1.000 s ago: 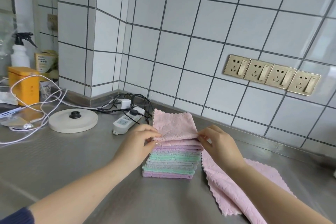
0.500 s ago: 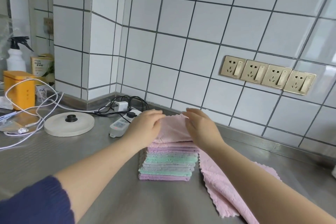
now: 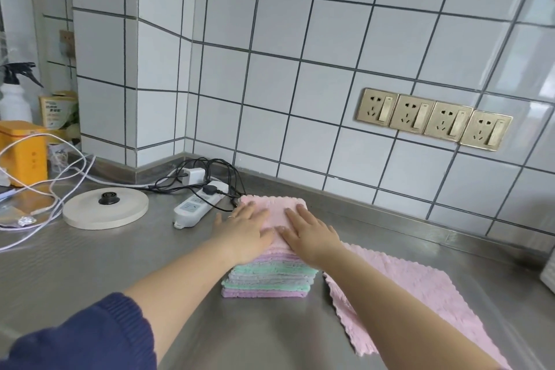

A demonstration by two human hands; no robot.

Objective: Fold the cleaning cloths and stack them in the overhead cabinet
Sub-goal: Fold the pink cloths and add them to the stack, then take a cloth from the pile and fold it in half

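Hands lie flat, side by side, on top of a stack of folded fleecy cleaning cloths (image 3: 267, 275) in the middle of the brushed steel counter (image 3: 90, 273). The left hand (image 3: 244, 230) presses on the left half of the pale pink folded cloth (image 3: 277, 213) that forms the top layer, with fingers straight and slightly spread, and a thin ring shows on one finger. The right hand (image 3: 309, 234) presses on the right half in the same way, palm down. The thumbs of both almost meet, and neither one grips anything. Under the pink layer the stack shows lilac, mint green and grey edges.

Just to the right of the stack, a second pink cloth with a wavy edge (image 3: 420, 303) lies unfolded on the counter, partly under the right forearm. Behind the stack, to the left, a white power strip (image 3: 198, 204) lies with black cables (image 3: 210, 171) and a white charger plug (image 3: 193, 175) in it. Farther left stand a round cream kettle base (image 3: 105, 208), loose white cords (image 3: 51, 177), an orange box (image 3: 22, 153) and a white spray bottle (image 3: 15, 93). Four gold wall sockets (image 3: 434, 122) sit on the white tiled wall (image 3: 300, 39).
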